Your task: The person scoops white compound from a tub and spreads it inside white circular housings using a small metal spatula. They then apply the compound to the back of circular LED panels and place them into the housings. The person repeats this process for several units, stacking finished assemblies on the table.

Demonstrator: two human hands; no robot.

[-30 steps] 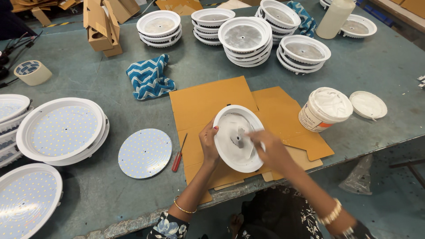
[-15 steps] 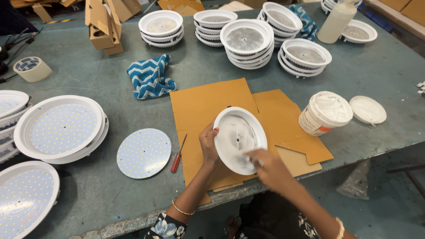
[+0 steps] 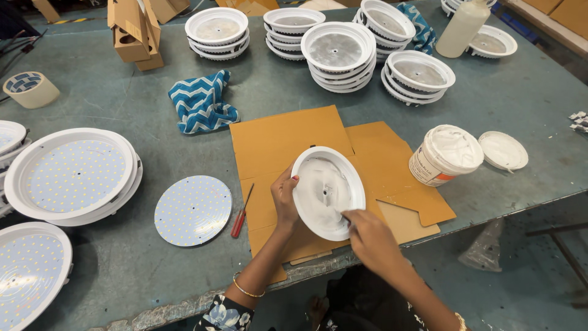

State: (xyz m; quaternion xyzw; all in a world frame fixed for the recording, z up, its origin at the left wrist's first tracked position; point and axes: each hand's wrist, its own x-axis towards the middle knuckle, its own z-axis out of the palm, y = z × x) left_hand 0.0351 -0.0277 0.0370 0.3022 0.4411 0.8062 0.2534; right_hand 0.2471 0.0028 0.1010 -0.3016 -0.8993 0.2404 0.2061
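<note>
On the cardboard sheet [image 3: 288, 138] at my worktop [image 3: 520, 104] edge, left hand [image 3: 284, 196] pinching the white round housing [image 3: 327, 193] rim, right hand [image 3: 369, 238] fingertips pressed together inside it, paste tub [image 3: 446, 154] nearby.

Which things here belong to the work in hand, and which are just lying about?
In hand:
left hand gripping the round white housing
right hand with fingers inside it
cardboard sheet underneath
open paste tub and its lid

Lying about:
red screwdriver
loose LED disc
blue zigzag cloth
tape roll
</note>
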